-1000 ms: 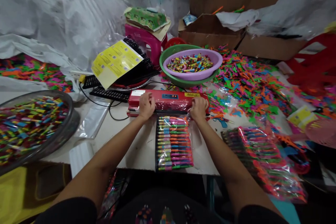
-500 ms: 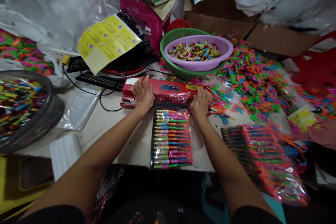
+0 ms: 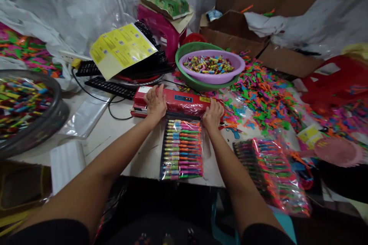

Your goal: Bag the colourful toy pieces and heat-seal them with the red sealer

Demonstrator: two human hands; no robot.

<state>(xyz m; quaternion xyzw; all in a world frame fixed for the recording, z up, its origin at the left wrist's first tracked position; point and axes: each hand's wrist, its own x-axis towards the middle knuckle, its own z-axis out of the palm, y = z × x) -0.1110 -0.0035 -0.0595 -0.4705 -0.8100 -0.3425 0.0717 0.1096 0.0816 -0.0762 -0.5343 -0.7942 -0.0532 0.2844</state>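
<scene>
A red bag sealer (image 3: 184, 103) with small lit indicators lies across the table before me. My left hand (image 3: 155, 102) presses on its left end, fingers curled over the lid. Over the right end my right hand (image 3: 213, 114) grips the lid the same way. Between my forearms lies a clear plastic pack (image 3: 182, 151) holding a row of colourful small toys on a dark backing. Its top edge runs up to the sealer's front, where the lid hides it.
Nested basins (image 3: 240, 69) with small colourful pieces stand behind the sealer. Loose plastic toys (image 3: 264, 95) are heaped at the right, near filled packs (image 3: 276, 172). A grey tub (image 3: 59, 111) stands left. Yellow label sheets (image 3: 123, 49) lie on black trays; a black cord (image 3: 110, 111) loops beside the sealer.
My view has shifted a little, so most things sit slightly further left or lower. Both hands stay on the sealer and the pack keeps its place against it.
</scene>
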